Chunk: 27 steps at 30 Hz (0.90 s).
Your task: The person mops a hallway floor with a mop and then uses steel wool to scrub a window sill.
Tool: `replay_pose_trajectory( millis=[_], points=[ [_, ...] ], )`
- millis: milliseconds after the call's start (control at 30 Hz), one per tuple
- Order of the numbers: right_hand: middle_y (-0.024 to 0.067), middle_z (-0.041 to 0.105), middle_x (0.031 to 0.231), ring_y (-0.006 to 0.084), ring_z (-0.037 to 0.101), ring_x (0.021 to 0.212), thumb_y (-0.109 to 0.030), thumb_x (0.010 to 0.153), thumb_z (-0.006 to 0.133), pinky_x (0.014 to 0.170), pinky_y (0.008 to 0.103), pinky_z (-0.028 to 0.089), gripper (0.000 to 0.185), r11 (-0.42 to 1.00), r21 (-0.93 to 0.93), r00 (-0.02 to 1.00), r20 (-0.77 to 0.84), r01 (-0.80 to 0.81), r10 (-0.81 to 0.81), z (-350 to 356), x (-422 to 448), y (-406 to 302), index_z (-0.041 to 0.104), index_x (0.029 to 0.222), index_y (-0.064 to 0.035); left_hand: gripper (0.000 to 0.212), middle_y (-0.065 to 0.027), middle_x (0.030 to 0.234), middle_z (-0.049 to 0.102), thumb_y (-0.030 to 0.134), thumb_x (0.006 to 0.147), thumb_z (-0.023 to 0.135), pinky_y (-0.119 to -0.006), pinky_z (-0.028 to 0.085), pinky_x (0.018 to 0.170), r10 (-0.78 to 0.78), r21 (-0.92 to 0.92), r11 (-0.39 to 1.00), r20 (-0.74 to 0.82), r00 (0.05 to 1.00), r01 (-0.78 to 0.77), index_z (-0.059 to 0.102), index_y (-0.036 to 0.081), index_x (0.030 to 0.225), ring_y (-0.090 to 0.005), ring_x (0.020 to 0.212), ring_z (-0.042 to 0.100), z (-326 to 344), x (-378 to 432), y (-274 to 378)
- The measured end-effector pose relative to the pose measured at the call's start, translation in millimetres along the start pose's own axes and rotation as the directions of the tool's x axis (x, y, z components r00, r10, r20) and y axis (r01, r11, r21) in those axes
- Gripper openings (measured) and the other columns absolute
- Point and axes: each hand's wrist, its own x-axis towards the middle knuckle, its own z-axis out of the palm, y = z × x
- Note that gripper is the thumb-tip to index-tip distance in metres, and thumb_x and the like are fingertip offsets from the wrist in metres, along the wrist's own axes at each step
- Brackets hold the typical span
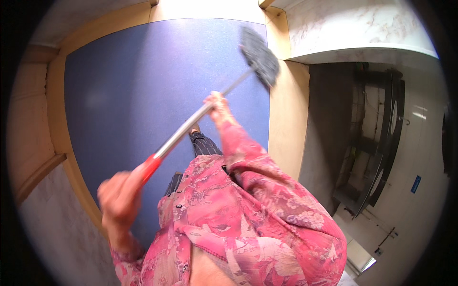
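Observation:
My left hand (120,196) grips the red handle end (150,167) of a mop, low at the left. Farther up the metal pole (184,132), my right hand (219,107) is closed around it. The pole slants away to the upper right. At its far end the dark grey mop head (259,55), blurred, lies over the right edge of the blue floor (161,78), partly across the beige border. One bare foot (195,129) shows just below the pole.
A beige border (288,118) frames the blue floor. On the right, a doorway opens to a room with a dark counter or washstand (386,143) and pale tiled wall. Marble-patterned walls stand at upper right (343,28) and lower left (46,211). Wooden trim (41,178) juts out at left.

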Motion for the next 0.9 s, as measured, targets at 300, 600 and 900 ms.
replay_pose_trajectory(
  millis=[300, 600, 900],
  points=[
    [-0.0032, 0.033, 0.048, 0.0095, 0.029, 0.035, -0.037, 0.082, 0.051, 0.031, 0.0245, 0.024, 0.033, 0.985, 0.06, 0.789, -0.592, -0.159, 0.164, -293, -43, -122, 0.036, 0.058, -0.0187, 0.013, -0.0043, 0.073, 0.051, 0.013, 0.078, 0.052, -0.029, 0.048, 0.052, 0.468, -0.319, 0.869, 0.283, 0.837, -0.378, 0.053, 0.004, 0.088, -0.018, 0.064, 0.056, 143, 93, 74],
    [-0.005, 0.034, 0.043, 0.011, 0.037, 0.037, -0.014, 0.082, 0.04, 0.041, 0.0261, 0.037, 0.03, 0.867, 0.497, 0.831, -0.475, -0.019, 0.29, -208, 2, -60, 0.032, 0.054, -0.0173, 0.01, -0.0018, 0.062, 0.051, 0.018, 0.077, 0.055, -0.03, 0.046, 0.051, 0.406, -0.233, 0.903, 0.188, 0.894, -0.361, 0.051, 0.01, 0.081, -0.0181, 0.058, 0.056, 122, 154, 2],
    [0.0072, 0.048, 0.058, 0.0199, 0.048, 0.049, -0.014, 0.083, 0.035, 0.051, 0.0347, 0.045, 0.02, 0.89, 0.063, 0.854, -0.259, -0.452, 0.451, 97, 99, 13, 0.051, 0.077, -0.0036, 0.013, -0.0099, 0.062, 0.057, 0.003, 0.074, 0.062, -0.03, 0.045, 0.048, -0.134, 0.106, 0.983, -0.125, 0.983, 0.147, 0.059, 0.006, 0.087, -0.0216, 0.054, 0.058, -40, 172, -166]
  ],
)
